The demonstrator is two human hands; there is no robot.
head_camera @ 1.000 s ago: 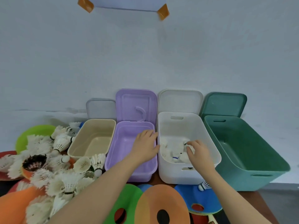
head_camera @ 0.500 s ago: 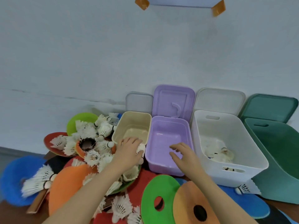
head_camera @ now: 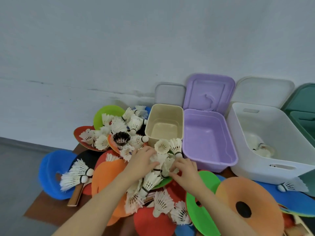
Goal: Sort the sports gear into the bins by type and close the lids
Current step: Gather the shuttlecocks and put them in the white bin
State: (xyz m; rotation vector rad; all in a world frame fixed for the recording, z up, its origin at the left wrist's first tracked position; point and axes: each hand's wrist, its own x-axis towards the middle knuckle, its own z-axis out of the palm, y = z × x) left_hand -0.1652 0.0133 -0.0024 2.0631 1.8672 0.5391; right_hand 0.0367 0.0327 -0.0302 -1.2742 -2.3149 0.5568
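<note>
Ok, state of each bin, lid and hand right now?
Beige bin: open, empty.
Purple bin: open, empty; purple lid upright behind it.
White bin: open, some shuttlecocks inside.
Green bin: open.
Left hand: gripping piled shuttlecocks.
Right hand: gripping piled shuttlecocks.

the small beige plastic bin point(head_camera: 164, 124) has a smooth, faintly glossy inside. the lilac plastic bin point(head_camera: 207, 138) beside it looks smooth with a soft sheen, and its raised lilac plastic lid point(head_camera: 208, 91) is moulded with ridges. the large white plastic bin point(head_camera: 265, 133) is matt and smooth; the dark green plastic bin point(head_camera: 305, 113) looks matt too. the white feathered shuttlecocks point(head_camera: 151, 182) have ribbed, dry-looking feathers and smooth rounded caps. the flat orange disc with a hole point(head_camera: 248, 206) has a matt, finely grained, foam-like surface, as does the green disc with a hole point(head_camera: 201, 201). the brown table point(head_camera: 44, 208) looks like matt wood. the pale wall point(head_camera: 119, 48) is matt and slightly scuffed.
</note>
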